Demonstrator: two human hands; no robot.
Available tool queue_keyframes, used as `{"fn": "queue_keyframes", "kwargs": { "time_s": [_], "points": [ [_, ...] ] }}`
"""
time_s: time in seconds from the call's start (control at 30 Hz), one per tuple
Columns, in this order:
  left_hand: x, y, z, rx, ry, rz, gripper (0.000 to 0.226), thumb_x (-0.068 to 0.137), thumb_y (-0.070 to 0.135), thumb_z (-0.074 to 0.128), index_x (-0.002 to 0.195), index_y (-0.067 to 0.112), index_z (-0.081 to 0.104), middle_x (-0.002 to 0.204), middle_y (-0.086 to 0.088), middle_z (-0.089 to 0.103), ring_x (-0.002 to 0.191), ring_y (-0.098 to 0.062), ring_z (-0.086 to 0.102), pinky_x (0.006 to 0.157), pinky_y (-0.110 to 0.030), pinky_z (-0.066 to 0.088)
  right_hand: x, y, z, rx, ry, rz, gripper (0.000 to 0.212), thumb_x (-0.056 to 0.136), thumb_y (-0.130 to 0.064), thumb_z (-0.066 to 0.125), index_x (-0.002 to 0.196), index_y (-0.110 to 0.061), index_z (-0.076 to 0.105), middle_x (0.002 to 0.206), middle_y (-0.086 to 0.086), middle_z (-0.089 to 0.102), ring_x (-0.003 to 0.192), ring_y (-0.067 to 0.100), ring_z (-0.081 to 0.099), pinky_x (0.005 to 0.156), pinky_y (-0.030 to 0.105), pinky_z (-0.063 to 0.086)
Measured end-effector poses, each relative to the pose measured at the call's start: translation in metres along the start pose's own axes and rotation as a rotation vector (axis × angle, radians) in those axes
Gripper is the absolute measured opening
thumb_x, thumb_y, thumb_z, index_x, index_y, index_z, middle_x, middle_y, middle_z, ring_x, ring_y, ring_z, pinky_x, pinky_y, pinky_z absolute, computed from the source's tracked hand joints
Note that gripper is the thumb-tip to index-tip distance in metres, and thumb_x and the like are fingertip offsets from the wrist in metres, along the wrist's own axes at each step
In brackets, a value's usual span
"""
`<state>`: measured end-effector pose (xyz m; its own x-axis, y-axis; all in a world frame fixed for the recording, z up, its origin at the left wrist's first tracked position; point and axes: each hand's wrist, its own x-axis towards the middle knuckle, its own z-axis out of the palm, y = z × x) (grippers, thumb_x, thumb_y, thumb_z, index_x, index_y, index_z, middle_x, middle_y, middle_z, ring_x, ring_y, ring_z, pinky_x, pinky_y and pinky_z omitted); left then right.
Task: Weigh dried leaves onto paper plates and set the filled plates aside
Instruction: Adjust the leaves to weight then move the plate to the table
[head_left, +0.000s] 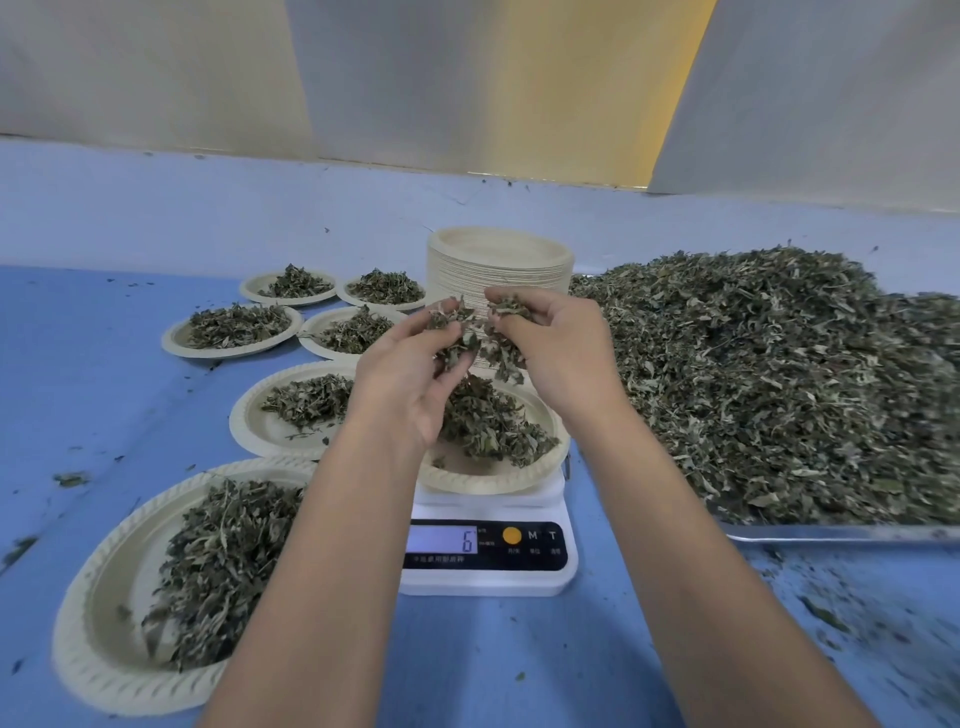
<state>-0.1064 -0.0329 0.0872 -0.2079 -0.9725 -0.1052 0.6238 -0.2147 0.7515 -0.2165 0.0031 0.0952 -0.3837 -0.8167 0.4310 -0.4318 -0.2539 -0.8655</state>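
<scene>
A white digital scale (488, 577) stands in the middle of the blue table, its display reading 6. On it sits a paper plate (488, 478) with a small heap of dried leaves (493, 421). Above that plate my left hand (410, 369) and my right hand (556, 348) are held close together, each pinching a clump of dried leaves (470, 338) between curled fingers. Loose bits hang down between the two hands.
A metal tray (831, 532) at the right carries a big pile of dried leaves (779, 374). A stack of unused paper plates (498, 260) stands behind the scale. Several filled plates lie at the left, the nearest (104, 597) by my left forearm. Leaf crumbs litter the table.
</scene>
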Motion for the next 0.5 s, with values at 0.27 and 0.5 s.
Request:
{"fn": "queue_keyframes", "kwargs": {
  "time_s": [0.27,0.5],
  "points": [
    [0.005,0.013,-0.011,-0.129,0.053,0.037,0.021,0.089,-0.010,0.052,0.104,0.002,0.062,0.116,-0.015,0.062,0.108,-0.027,0.061,0.072,-0.032,0.059,0.000,0.005,-0.005,-0.130,-0.040,0.019,0.023,0.091,-0.009,0.058,0.110,-0.015,0.071,0.085,-0.007,0.069,0.070,0.015,0.065,0.068,0.023,0.053],
    [0.002,0.016,-0.007,-0.128,0.062,0.046,0.018,0.090,-0.008,0.052,0.100,0.004,0.061,0.114,-0.015,0.062,0.111,-0.027,0.061,0.077,-0.031,0.057,-0.007,0.008,0.009,-0.214,-0.218,-0.050,0.038,0.096,-0.027,0.053,0.101,0.008,0.064,0.098,0.027,0.066,0.089,0.033,0.061,0.079,0.039,0.047]
  ]
}}
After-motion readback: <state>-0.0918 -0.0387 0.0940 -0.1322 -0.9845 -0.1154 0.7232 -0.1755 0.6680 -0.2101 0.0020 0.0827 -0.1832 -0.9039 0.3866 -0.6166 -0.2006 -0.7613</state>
